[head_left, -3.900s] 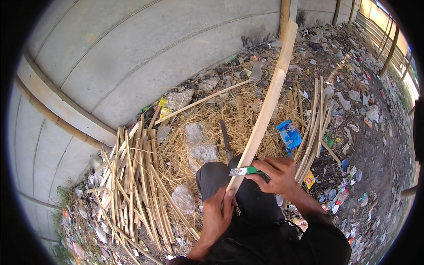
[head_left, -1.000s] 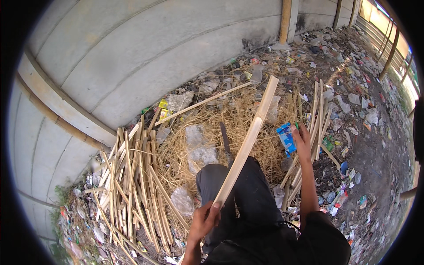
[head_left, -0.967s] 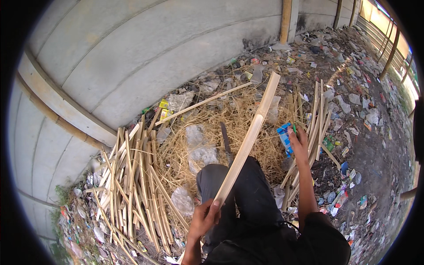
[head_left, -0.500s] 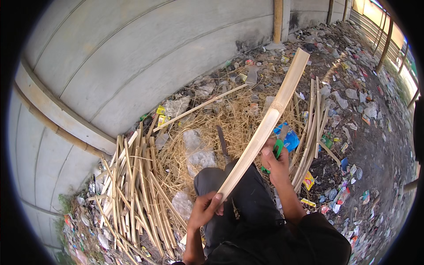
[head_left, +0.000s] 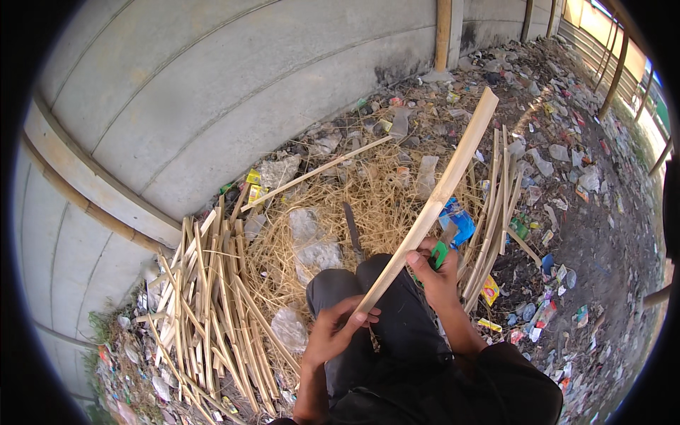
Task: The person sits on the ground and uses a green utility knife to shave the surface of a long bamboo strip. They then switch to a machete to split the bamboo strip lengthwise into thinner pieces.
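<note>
A long split bamboo strip (head_left: 440,190) slants from my lap up to the far right. My left hand (head_left: 338,331) is closed around its near end, thumb along the edge. My right hand (head_left: 438,280) is closed on a knife with a green handle (head_left: 439,253); its short grey blade (head_left: 449,232) shows beside the strip. The right thumb rests against the strip's lower half. Between my knees and the shavings lies a dark long-bladed knife (head_left: 353,228), its near end partly hidden by my knee.
Many bamboo strips lie piled (head_left: 212,304) on the left, with several more strips (head_left: 492,212) on the right. Straw-like shavings (head_left: 375,184) cover the ground ahead, among plastic litter. A single strip (head_left: 319,172) lies across them. A grey panel wall (head_left: 248,78) stands behind.
The bamboo strip has rolled, so its hollow face shows less, and its far end has shifted slightly right and down. My right hand has moved slightly left, its thumb now against the strip.
</note>
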Demonstrator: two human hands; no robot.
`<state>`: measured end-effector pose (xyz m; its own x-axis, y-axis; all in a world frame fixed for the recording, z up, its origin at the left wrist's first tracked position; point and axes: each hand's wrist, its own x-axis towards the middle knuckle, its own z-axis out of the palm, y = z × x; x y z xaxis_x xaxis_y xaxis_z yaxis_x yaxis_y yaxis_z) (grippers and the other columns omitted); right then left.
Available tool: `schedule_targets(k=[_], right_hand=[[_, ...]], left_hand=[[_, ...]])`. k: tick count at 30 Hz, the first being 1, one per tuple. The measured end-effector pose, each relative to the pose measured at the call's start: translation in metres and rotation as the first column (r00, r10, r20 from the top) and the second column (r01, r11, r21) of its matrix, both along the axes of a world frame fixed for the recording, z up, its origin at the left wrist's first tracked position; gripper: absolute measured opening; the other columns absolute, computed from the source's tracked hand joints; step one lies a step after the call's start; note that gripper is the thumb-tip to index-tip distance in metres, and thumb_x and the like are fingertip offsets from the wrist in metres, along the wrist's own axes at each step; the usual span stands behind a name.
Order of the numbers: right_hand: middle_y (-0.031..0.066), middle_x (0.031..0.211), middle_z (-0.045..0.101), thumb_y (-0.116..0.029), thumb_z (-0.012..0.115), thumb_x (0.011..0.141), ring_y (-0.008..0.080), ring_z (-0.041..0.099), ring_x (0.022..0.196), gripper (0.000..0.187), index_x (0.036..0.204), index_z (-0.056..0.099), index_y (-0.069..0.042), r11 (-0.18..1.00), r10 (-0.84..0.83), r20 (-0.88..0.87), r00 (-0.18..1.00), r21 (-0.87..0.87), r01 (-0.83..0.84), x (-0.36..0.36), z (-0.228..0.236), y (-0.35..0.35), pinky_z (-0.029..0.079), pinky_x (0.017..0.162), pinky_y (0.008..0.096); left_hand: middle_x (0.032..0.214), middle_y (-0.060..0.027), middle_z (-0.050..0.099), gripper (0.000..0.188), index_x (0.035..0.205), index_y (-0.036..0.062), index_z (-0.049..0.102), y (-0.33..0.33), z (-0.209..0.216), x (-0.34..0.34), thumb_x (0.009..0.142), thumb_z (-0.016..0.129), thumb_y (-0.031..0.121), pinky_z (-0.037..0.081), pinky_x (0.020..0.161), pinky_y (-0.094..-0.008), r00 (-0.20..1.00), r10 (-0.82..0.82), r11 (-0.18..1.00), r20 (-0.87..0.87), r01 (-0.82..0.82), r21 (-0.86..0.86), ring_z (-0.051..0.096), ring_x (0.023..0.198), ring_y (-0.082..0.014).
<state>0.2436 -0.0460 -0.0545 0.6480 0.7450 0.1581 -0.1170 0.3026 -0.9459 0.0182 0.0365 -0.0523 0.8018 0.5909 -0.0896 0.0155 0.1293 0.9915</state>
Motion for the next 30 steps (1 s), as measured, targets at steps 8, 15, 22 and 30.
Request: schedule_targets(k=[8, 15, 22, 30], right_hand=[[0.0067, 0.092, 0.074, -0.021, 0.072, 0.101, 0.0094, 0.066, 0.081, 0.028, 0.113, 0.067, 0.004, 0.991, -0.084, 0.184, 0.979, 0.118, 0.063, 0.006, 0.005, 0.001, 0.049, 0.074, 0.0253], [0.0077, 0.082, 0.066, -0.025, 0.076, 0.098, 0.0186, 0.063, 0.062, 0.027, 0.107, 0.064, -0.004, 0.999, -0.046, 0.676, 0.735, 0.025, 0.039, 0.023, 0.004, -0.016, 0.048, 0.060, 0.0294], [0.0044, 0.075, 0.069, -0.029, 0.090, 0.083, 0.0228, 0.066, 0.057, 0.033, 0.101, 0.072, -0.010, 0.995, -0.098, 0.882, 0.461, 0.081, 0.055, 0.013, 0.017, -0.012, 0.049, 0.051, 0.0337], [0.0020, 0.073, 0.067, -0.032, 0.090, 0.081, 0.0198, 0.064, 0.055, 0.034, 0.103, 0.074, -0.011, 0.991, -0.128, 0.900, 0.417, 0.134, 0.015, 0.004, 0.022, -0.006, 0.049, 0.050, 0.0322]], left_hand=[[0.084, -0.0028, 0.069, 0.029, 0.130, -0.0024, 0.073, -0.005, 0.007, 0.015, 0.111, 0.060, 0.014, 0.045, 0.058, -0.0241, 0.997, 0.067, 0.981, -0.040, -0.058, 0.184, 0.056, 0.067, -0.0062], [0.085, -0.0041, 0.068, 0.035, 0.135, -0.0015, 0.071, -0.019, 0.029, 0.019, 0.111, 0.060, 0.021, 0.043, 0.060, -0.0240, 0.975, 0.220, 0.956, -0.035, -0.208, 0.206, 0.052, 0.068, -0.0065], [0.080, -0.0084, 0.061, 0.037, 0.141, 0.0009, 0.067, -0.017, 0.046, 0.022, 0.108, 0.064, 0.016, 0.045, 0.066, -0.0308, 0.965, 0.256, 0.869, -0.064, -0.201, 0.453, 0.055, 0.070, -0.0141], [0.086, -0.0203, 0.055, 0.022, 0.112, -0.0061, 0.062, -0.023, 0.055, 0.023, 0.111, 0.054, 0.014, 0.044, 0.067, -0.0447, 0.968, 0.228, 0.846, -0.105, -0.144, 0.513, 0.056, 0.072, -0.0388]])
